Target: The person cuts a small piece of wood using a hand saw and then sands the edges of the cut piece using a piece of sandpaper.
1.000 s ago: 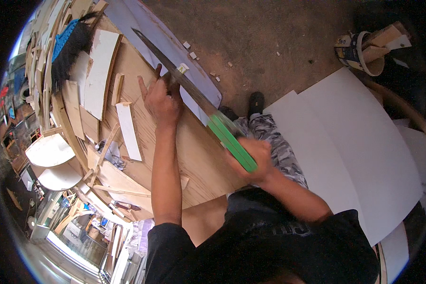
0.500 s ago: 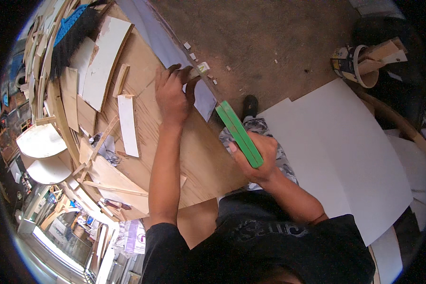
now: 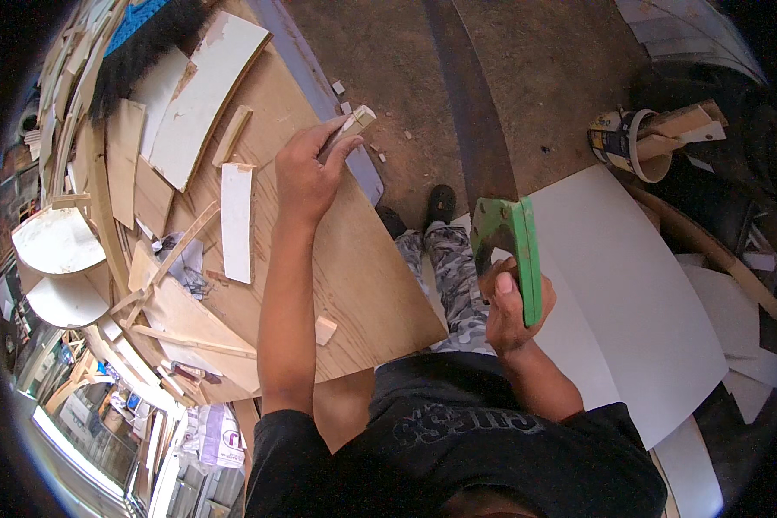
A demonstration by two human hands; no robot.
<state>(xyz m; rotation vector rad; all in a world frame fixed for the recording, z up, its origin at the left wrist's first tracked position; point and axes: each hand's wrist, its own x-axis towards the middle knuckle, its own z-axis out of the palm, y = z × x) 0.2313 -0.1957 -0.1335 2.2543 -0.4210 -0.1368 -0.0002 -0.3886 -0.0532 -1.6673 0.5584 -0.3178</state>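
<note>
The bench [image 3: 367, 298] has a light brown, wood-grained top. Across it lie a broad white board with a chipped corner [image 3: 216, 95], a narrow white rectangular panel [image 3: 236, 229], a short pale wooden stick [image 3: 232, 135] and, towards the near edge, a small blond wood offcut [image 3: 325, 330]. Brown, dusty floor [image 3: 570, 86] carries scattered little white chips [image 3: 338, 87] (mostly close beside the bench).

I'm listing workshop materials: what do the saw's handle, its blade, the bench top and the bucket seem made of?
Handle: probably plastic, bright green, with a seam line along its edge.
Blade: likely steel, dull, dark, flat and tapering.
Bench top: wood, perhaps plywood, looks unpainted; grain streaks show.
Bucket: likely plastic, pale inside, printed outside.
</note>
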